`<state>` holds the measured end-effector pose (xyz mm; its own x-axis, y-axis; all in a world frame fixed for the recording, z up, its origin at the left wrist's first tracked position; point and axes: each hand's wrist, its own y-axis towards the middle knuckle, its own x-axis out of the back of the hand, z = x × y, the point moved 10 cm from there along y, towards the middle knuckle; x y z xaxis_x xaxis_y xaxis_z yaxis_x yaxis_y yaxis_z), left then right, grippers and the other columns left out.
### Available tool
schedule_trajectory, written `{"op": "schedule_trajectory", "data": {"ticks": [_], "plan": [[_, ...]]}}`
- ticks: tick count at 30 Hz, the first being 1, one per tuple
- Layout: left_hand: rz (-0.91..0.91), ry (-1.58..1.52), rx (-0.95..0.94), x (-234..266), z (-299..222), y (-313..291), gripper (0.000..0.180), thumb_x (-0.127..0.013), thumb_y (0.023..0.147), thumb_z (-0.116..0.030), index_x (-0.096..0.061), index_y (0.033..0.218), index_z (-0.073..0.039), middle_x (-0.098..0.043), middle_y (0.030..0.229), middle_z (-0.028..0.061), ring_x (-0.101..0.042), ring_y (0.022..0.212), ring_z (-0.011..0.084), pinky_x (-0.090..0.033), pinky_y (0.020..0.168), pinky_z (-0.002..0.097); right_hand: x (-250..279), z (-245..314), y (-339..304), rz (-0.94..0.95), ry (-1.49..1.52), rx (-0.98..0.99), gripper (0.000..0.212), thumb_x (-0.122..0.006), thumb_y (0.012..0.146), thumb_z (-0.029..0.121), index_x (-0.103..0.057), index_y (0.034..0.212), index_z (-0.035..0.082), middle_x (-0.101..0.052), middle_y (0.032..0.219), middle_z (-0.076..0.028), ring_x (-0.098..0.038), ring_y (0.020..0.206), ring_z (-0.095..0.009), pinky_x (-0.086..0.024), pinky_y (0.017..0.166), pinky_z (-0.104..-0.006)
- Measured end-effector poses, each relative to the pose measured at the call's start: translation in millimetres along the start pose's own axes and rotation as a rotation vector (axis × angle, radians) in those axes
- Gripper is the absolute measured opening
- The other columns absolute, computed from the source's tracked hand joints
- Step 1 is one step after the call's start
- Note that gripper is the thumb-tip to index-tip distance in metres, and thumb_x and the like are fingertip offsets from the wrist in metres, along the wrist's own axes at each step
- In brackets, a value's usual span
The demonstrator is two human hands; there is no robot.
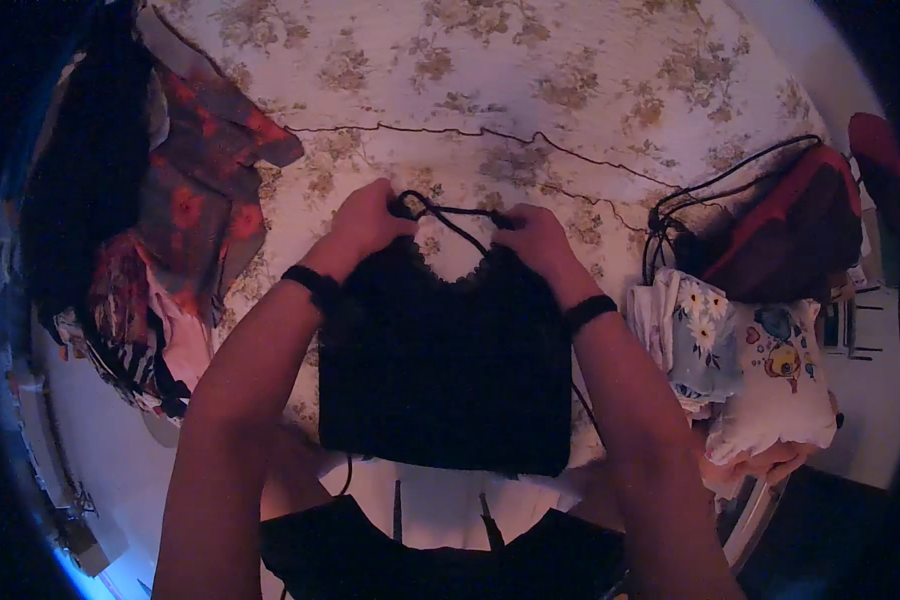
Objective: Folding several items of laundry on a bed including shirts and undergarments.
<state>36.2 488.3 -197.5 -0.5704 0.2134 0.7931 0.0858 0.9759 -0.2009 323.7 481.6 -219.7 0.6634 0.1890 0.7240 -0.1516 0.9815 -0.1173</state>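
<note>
Between my hands a black top [445, 370] with a scalloped, lace-like neckline is spread, its body hanging over the near edge of the bed. My left hand [370, 220] is closed on its upper left corner, by the base of a strap. The upper right corner is pinched in my right hand [536, 240]. Thin black cord-like straps [440, 208] cross between the two hands above the neckline. Dark bands circle both my wrists. Some fingertips are hidden behind the dark fabric.
A floral bedspread [450, 95] lies beneath, with a thin dark cord [420, 129] across it. Loose clothes [185, 190] are heaped at the left. Folded clothes [705, 330] and a white printed cushion-like piece [770, 400] sit at right, below a dark red drawstring bag [790, 235].
</note>
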Motion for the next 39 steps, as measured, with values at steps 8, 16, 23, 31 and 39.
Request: {"op": "schedule_trajectory", "data": {"ticks": [8, 16, 23, 31, 39], "plan": [[0.093, -0.301, -0.137, 14.2, -9.9, -6.7, 0.025, -0.084, 0.080, -0.018, -0.071, 0.088, 0.002, -0.067, 0.072, 0.0064, -0.064, 0.071, 0.0167, -0.053, 0.072, 0.0344, 29.4, 24.3, -11.2, 0.054, -0.024, 0.004, 0.042, -0.079, 0.082, 0.035, -0.073, 0.099, -0.004, -0.073, 0.087, -0.021, -0.071, 0.080, -0.029, -0.055, 0.076, -0.0393], [0.065, -0.217, -0.265, 58.7, -57.7, -138.5, 0.024, -0.081, 0.083, -0.013, -0.069, 0.099, 0.001, -0.068, 0.090, 0.0088, -0.064, 0.084, 0.0195, -0.052, 0.080, 0.0349, 73.9, 77.1, -134.4, -0.032, -0.025, 0.118, 0.033, -0.077, 0.087, 0.028, -0.073, 0.108, 0.003, -0.070, 0.098, -0.019, -0.068, 0.092, -0.033, -0.054, 0.083, -0.0416], [0.180, 0.012, -0.327, -14.7, -27.6, -277.4, 0.026, -0.079, 0.078, -0.007, -0.070, 0.102, -0.006, -0.063, 0.097, 0.0154, -0.064, 0.099, 0.0366, -0.053, 0.088, 0.0429, 0.5, 43.2, -270.1, 0.160, -0.148, 0.083, 0.027, -0.075, 0.084, 0.014, -0.069, 0.109, 0.010, -0.062, 0.109, -0.014, -0.064, 0.106, -0.036, -0.055, 0.090, -0.0459], [0.105, 0.079, -0.250, -33.4, -2.2, -316.2, 0.028, -0.080, 0.077, -0.009, -0.070, 0.103, -0.008, -0.060, 0.111, 0.0161, -0.059, 0.111, 0.0388, -0.051, 0.096, 0.0458, -3.1, 54.7, -317.8, -0.075, -0.229, 0.277, 0.036, -0.077, 0.072, 0.008, -0.070, 0.107, 0.013, -0.060, 0.113, -0.010, -0.061, 0.107, -0.033, -0.054, 0.089, -0.0444], [0.030, 0.059, -0.303, -33.8, -2.0, -328.5, 0.026, -0.081, 0.076, -0.007, -0.069, 0.099, -0.007, -0.061, 0.109, 0.0159, -0.060, 0.109, 0.0381, -0.050, 0.097, 0.0456, -3.9, 45.0, -332.5, -0.104, -0.289, 0.290, 0.031, -0.074, 0.074, 0.004, -0.070, 0.105, 0.011, -0.060, 0.113, -0.010, -0.061, 0.104, -0.034, -0.054, 0.086, -0.0454]]}}
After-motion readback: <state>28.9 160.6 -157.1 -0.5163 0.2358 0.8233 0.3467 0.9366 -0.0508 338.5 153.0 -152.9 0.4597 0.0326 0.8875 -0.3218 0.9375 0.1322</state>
